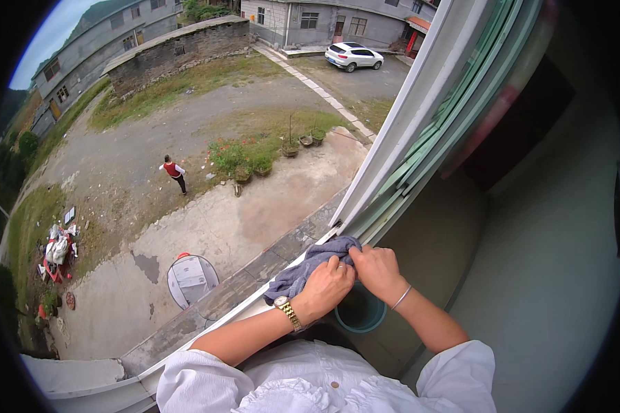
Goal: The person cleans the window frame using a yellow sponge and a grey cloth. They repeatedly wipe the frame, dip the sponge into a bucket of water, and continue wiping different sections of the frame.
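Note:
A crumpled grey-blue cloth (297,277) lies over the white window track (246,308), by the foot of the window frame. My left hand (327,288), with a gold watch at its wrist, is closed on the cloth's near side. Close beside it, my right hand (379,272) grips the cloth's right end, its fingers bent in; a thin bracelet circles that wrist. Below my hands, on the inner side of the sill, stands a blue-green bucket (362,322), partly hidden by my left hand and wrist.
Sliding glass panes (427,148) in a white frame rise at the right of the cloth. Outside the sill runs a grey tiled ledge (282,249), with a drop to the yard. Down there are a person (173,172), potted plants (241,165) and a white car (354,56).

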The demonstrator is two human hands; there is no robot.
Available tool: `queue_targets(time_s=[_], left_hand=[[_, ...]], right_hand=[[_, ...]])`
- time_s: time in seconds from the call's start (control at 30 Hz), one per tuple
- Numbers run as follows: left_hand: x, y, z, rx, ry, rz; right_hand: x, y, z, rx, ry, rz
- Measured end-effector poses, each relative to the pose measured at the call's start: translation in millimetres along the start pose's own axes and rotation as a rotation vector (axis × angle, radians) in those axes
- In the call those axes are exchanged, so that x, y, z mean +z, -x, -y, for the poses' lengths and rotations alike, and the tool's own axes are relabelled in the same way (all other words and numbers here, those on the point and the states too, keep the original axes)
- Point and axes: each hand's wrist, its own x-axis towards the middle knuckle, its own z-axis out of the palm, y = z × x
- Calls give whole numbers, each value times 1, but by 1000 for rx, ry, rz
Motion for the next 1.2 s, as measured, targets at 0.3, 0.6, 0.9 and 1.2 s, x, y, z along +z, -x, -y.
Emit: queue_targets(time_s=[0.3,0.6,0.9,1.2], left_hand=[[48,-110,6,-43,22,-90],[89,-150,1,-106,-75,-182],[57,-88,8,39,-39,-146],[-42,55,20,211,64,284]], right_hand=[[39,-44,-106,214,183,23],[75,-59,-172,483,173,-60],[53,-45,-104,361,232,35],[-7,-3,37,91,-162,60]])
